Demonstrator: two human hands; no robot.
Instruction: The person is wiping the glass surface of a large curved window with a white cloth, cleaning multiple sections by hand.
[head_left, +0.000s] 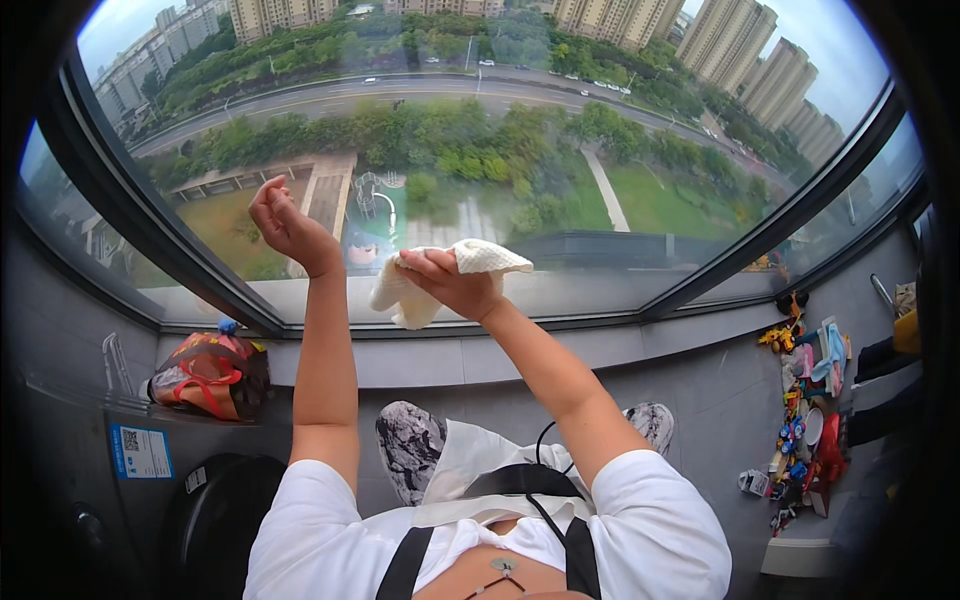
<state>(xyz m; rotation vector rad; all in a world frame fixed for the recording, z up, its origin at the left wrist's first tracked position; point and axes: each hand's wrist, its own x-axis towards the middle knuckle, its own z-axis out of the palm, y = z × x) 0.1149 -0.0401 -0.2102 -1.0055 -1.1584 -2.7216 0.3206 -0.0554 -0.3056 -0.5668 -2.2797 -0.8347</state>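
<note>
- Nearest the camera: round pendant point(504, 566) at the chest, white shirt point(660, 530) around it.
- Right hand point(462, 286): gripping a white textured cloth point(490, 257) before the lower window glass point(480, 190); contact with the pane cannot be told.
- Left hand point(295, 232): raised, fingers curled; whether fully closed cannot be told.
- Far left: red patterned bag point(208, 378).
- Far right: assorted toys point(795, 432) along the floor point(700, 400).

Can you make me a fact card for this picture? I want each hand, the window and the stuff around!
Left hand: raised, fingers curled
Right hand: holding a white cloth
Window: big; trees, a road and tall buildings outside
Left side: a red patterned bag
Right side: colourful toys in a messy row on the floor
</note>
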